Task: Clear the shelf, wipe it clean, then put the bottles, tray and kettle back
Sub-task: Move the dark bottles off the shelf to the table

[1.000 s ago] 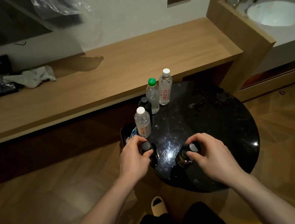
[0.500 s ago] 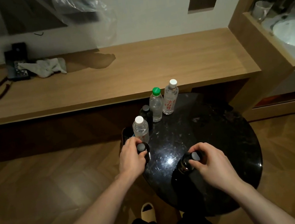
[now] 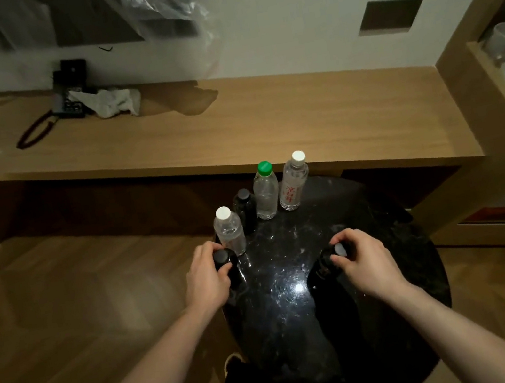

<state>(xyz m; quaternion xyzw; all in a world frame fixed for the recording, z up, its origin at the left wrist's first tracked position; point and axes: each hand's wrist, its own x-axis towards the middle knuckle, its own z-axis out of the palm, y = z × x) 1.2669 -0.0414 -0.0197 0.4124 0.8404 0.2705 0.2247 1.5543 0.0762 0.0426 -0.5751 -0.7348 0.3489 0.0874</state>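
1. I gripped 2 dark bottles by their caps, 1 under my left hand point(image 3: 207, 278), 1 under my right hand point(image 3: 362, 259).
2. 4 more bottles stood upright behind: white-capped bottle point(image 3: 229, 230), black bottle point(image 3: 245, 209), green-capped bottle point(image 3: 265, 190), red-labelled bottle point(image 3: 292, 182).

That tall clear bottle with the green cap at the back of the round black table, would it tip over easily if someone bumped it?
Probably yes. The green-capped bottle stands tall on a narrow base, so a sideways knock could topple it. It looks filled with clear liquid, which may steady it somewhat. The glossy black table probably offers little grip, so it might slide first.
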